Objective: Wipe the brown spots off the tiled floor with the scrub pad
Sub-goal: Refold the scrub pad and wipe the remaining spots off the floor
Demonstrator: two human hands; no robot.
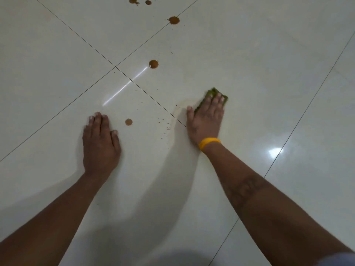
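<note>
My right hand, with a yellow wristband, presses flat with straight fingers on a green scrub pad against the white tiled floor. A faint wet smear curves just left of the pad. My left hand rests flat on the floor, fingers straight, holding nothing. One brown spot lies just right of my left fingertips. Another brown spot sits farther ahead, a third on a grout line beyond it, and two small ones at the top edge.
Tiny brown specks scatter between my hands. Dark grout lines cross at a tile corner ahead of my left hand. A bright light glare reflects on the tiles at the right.
</note>
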